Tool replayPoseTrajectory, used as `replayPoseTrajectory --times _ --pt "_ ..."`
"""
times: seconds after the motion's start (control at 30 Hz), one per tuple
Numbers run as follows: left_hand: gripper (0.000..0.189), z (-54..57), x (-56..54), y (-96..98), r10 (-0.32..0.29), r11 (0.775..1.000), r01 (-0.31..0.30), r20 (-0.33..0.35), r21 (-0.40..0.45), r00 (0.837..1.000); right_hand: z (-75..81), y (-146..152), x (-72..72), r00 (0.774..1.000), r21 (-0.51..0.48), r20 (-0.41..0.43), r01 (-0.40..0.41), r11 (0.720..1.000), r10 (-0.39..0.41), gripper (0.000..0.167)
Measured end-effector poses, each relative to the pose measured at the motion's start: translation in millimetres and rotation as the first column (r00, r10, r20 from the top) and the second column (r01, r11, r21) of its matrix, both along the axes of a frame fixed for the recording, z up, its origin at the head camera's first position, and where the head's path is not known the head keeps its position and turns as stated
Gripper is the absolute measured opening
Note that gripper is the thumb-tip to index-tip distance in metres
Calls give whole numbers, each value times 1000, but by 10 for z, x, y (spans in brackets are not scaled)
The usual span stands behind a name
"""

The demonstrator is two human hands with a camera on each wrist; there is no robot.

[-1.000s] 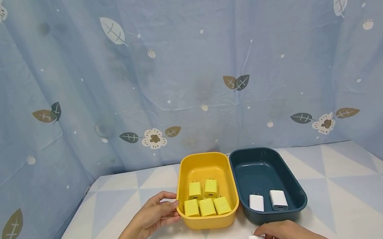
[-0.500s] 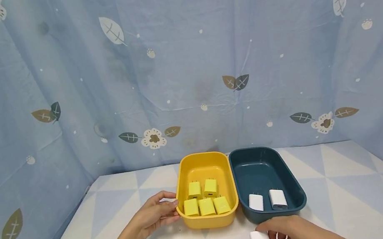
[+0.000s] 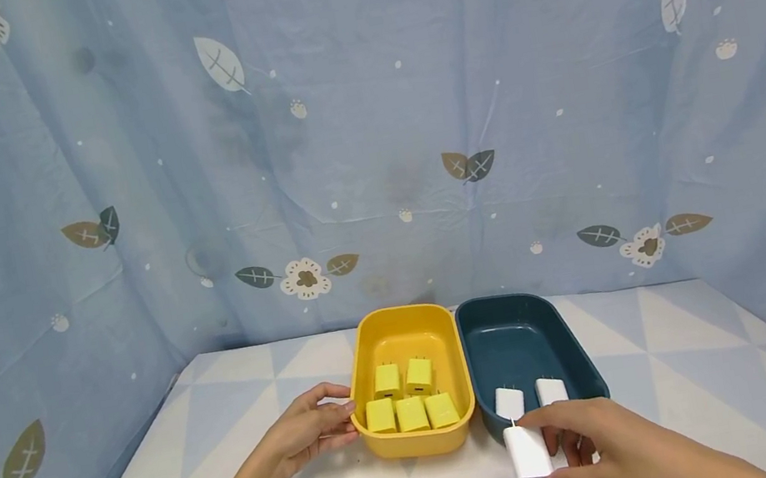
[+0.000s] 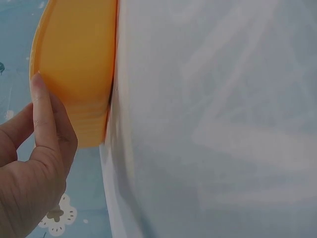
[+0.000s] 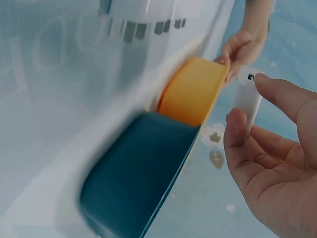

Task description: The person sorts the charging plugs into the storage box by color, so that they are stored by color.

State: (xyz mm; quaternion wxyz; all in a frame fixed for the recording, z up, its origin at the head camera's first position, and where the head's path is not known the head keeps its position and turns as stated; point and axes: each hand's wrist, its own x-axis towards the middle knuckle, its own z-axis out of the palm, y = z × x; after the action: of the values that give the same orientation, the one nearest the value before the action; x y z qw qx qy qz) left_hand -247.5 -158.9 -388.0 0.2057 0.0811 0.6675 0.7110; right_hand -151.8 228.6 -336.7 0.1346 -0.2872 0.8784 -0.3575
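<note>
- Here we go: all five yellow chargers (image 3: 411,414) sit in the yellow tray (image 3: 412,344), so that side looks settled, I'd judge.
- Over on the right, two white chargers (image 3: 509,404) lie at the near end of the teal tray (image 3: 515,348).
- White number three, the held charger (image 3: 529,454), isn't in yet; placing it seems the step in hand. Whether more wait out of view, I cannot tell.
- It's up off the counter (image 3: 684,358), just before the teal tray's near wall, prongs toward the far side.
- My right hand (image 3: 592,441) comes in from the near right, fingers narrow, pinching that charger between thumb and fingertips.
- And my left hand (image 3: 319,427)? Reaching in from the near left, holding the yellow tray at its left rim, thumb and bent fingers against the edge, forearm slanting back toward me.
</note>
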Motion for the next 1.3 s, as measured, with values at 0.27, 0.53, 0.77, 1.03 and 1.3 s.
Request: replayPoseTrajectory --times 0.27,0.53,0.77,1.03,1.3 --pt "39 19 1 1 6 1000 -6 16 -11 1000 58 54 -101 993 -31 -116 5 1000 -9 46" --pt "38 20 -2 9 -2 1000 2 11 -11 1000 56 127 -272 983 -27 -181 33 999 -37 50" --pt "40 11 -9 4 3 1000 -3 17 -15 1000 -12 102 -513 976 -6 -208 68 998 -68 49" --pt "40 4 -10 0 -4 1000 4 19 -7 1000 -76 85 -766 968 13 -247 52 999 -47 52" --pt "42 14 -10 -8 -7 1000 7 25 0 1000 -142 76 -966 976 32 -213 56 998 -48 51"
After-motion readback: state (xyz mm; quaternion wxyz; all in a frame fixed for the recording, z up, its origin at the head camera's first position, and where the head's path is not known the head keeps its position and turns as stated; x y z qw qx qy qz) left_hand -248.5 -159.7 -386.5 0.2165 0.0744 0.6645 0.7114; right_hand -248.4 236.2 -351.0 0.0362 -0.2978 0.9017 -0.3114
